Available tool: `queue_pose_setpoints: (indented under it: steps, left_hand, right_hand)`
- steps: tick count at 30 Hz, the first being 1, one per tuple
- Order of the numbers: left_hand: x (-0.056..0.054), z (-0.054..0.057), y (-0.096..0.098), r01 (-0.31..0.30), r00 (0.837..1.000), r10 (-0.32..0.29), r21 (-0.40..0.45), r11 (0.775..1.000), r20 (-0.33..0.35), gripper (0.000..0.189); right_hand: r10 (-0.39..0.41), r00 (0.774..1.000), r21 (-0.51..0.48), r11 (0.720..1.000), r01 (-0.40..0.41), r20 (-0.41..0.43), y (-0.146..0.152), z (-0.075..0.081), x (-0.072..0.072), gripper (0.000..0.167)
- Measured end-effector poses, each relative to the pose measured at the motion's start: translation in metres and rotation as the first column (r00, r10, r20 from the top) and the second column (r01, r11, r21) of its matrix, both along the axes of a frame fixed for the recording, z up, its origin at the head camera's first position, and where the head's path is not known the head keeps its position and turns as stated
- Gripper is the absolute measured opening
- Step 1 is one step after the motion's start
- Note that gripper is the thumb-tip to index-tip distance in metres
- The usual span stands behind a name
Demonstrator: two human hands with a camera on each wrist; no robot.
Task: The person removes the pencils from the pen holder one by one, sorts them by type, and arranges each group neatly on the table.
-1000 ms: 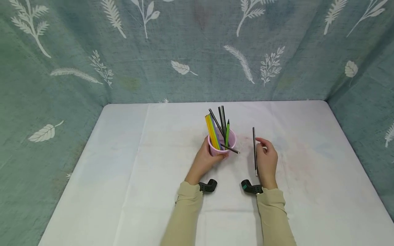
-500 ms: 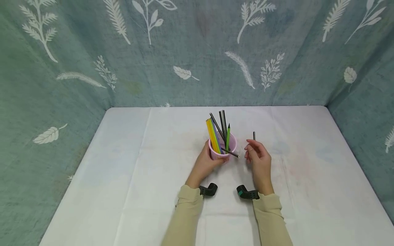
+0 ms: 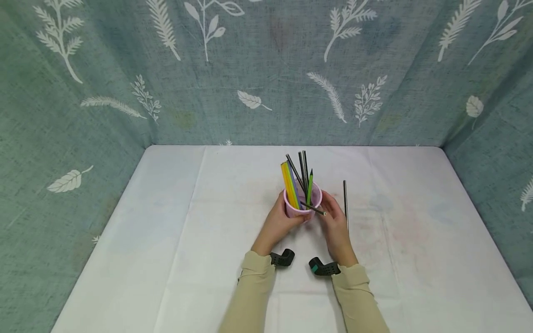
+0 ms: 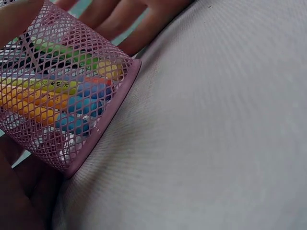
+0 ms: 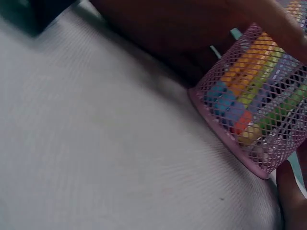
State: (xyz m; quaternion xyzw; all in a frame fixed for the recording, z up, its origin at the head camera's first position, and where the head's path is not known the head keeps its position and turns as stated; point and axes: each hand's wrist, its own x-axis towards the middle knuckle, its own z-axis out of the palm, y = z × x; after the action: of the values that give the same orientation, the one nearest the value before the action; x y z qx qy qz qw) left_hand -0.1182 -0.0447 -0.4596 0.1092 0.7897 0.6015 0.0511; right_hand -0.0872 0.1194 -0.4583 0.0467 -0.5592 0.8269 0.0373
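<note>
A pink mesh pencil cup [image 3: 292, 213] stands on the table with pencils and colored pens in it. My left hand [image 3: 278, 221] grips its left side, the thumb across the front. At the right side, my right hand [image 3: 336, 227] holds the cup too, its fingers reaching behind the wall. Yellow pens [image 3: 290, 186], a green pencil [image 3: 310, 187] and several dark pencils [image 3: 305, 173] rise above the rim; one dark pencil [image 3: 317, 210] leans out to the right. In the right wrist view, the pens' blue ends [image 5: 223, 102] show through the mesh.
To the right of my right hand lies a single dark pencil [image 3: 345, 203], its near end hidden by the hand. A white cloth [image 3: 200, 259] covers the table. Green leaf-patterned curtains [image 3: 275, 125] close off the back and both sides.
My right hand has moved left, away from the dark pencil, onto the cup's right side. The pencil stays on the table, and my left hand keeps its grip on the cup.
</note>
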Motion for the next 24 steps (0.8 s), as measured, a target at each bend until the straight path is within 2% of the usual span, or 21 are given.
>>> queue_pose_setpoints:
  steps: [2,5,11,13,15,18,21,24]
  left_hand:
    - [0.0,0.0,0.0,0.004,1.0,-0.004,0.002,1.0,0.001,0.083]
    - [0.0,0.002,-0.001,0.014,1.0,-0.014,-0.001,1.0,-0.003,0.086]
    - [0.012,0.029,-0.002,0.043,0.999,-0.043,-0.002,0.999,0.0,0.09]
    - [0.014,0.035,-0.003,0.049,0.999,-0.049,-0.007,0.999,0.012,0.089]
    - [0.012,0.031,-0.004,0.054,0.998,-0.054,-0.011,0.998,0.015,0.09]
    - [0.006,0.015,-0.006,0.08,0.997,-0.08,-0.023,0.997,0.013,0.092]
    - [0.0,0.0,-0.009,0.113,0.994,-0.113,-0.029,0.993,-0.003,0.092]
    - [0.0,0.003,-0.014,0.165,0.986,-0.165,-0.004,0.986,0.008,0.09]
  right_hand:
    - [0.009,1.0,-0.008,1.0,-0.009,0.006,0.0,-0.002,-0.001,0.042]
    - [0.005,1.0,0.047,0.999,-0.006,0.01,0.001,-0.005,-0.003,0.043]
    - [0.009,1.0,0.181,0.983,-0.011,0.013,0.002,-0.006,-0.003,0.048]
    - [0.022,1.0,0.218,0.976,-0.026,0.018,0.001,0.0,0.0,0.05]
    - [0.035,0.999,0.257,0.966,-0.039,0.02,0.0,0.006,0.003,0.052]
    - [0.05,0.999,0.285,0.957,-0.053,0.017,-0.002,0.015,0.007,0.053]
    - [0.055,0.998,0.295,0.954,-0.056,0.012,-0.002,0.015,0.008,0.053]
    - [0.055,0.998,0.307,0.95,-0.056,0.013,-0.003,0.016,0.007,0.054]
